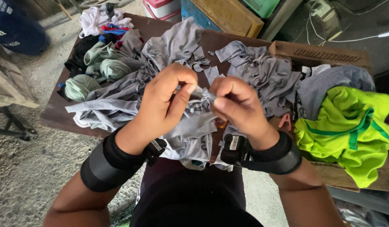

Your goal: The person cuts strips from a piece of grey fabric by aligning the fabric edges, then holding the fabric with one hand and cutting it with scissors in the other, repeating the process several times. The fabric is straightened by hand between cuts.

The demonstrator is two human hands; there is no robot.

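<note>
A brown table (56, 113) fills the frame, heaped with grey cloth (253, 71); a neon-green garment (345, 126) lies at right. At centre, the left hand (165, 101) and right hand (236, 105) both pinch a thin grey fabric strip (201, 93), held taut between fingertips, seemingly for tying or tearing.

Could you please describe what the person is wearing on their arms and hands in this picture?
Both hands are bare, with no gloves or rings visible. The left hand has a wide black band around the forearm, with a glossy black strap and a small black device at the wrist. The right hand has a matching black band and a black device bearing a white label. No sleeves reach the forearms.
</note>
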